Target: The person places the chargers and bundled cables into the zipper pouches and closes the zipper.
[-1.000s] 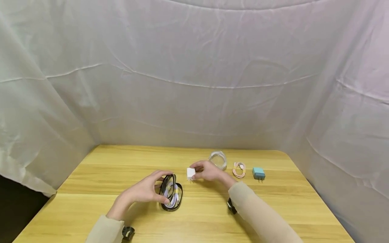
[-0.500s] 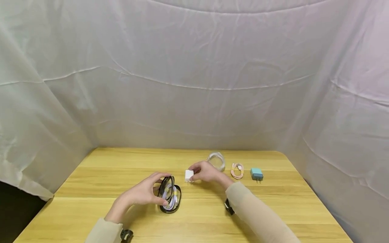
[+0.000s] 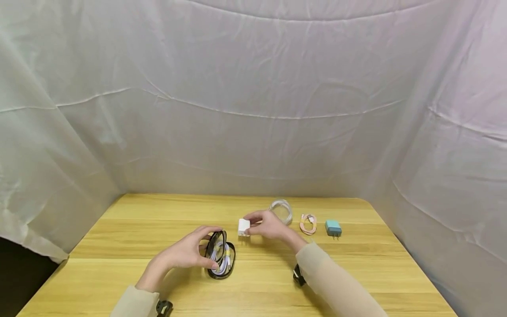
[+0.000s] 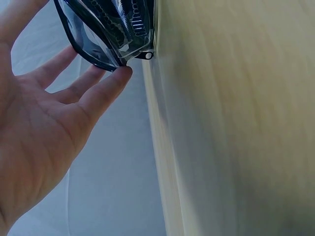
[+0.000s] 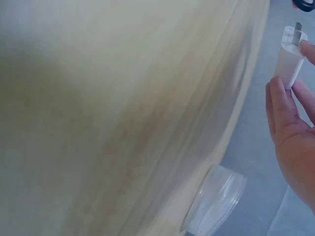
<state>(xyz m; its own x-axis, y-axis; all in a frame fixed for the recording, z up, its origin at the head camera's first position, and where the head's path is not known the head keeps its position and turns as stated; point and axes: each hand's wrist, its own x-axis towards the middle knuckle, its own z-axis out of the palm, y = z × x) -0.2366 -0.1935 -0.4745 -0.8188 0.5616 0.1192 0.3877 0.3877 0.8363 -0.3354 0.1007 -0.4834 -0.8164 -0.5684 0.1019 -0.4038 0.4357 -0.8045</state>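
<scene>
— Where are we?
— Our left hand (image 3: 186,253) grips the clear zip pouch (image 3: 220,255) upright on the table (image 3: 119,246), fingers curled round its rim; our right hand (image 3: 266,224) pinches the white charger (image 3: 243,227) just above it.
— And next?
— Probably we need the pouch mouth held wide, prongs cleared.

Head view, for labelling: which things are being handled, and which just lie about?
In hand:
clear pouch, held by left hand
white charger, pinched by right hand

Lying about:
clear coil
pink cable
teal charger
</scene>
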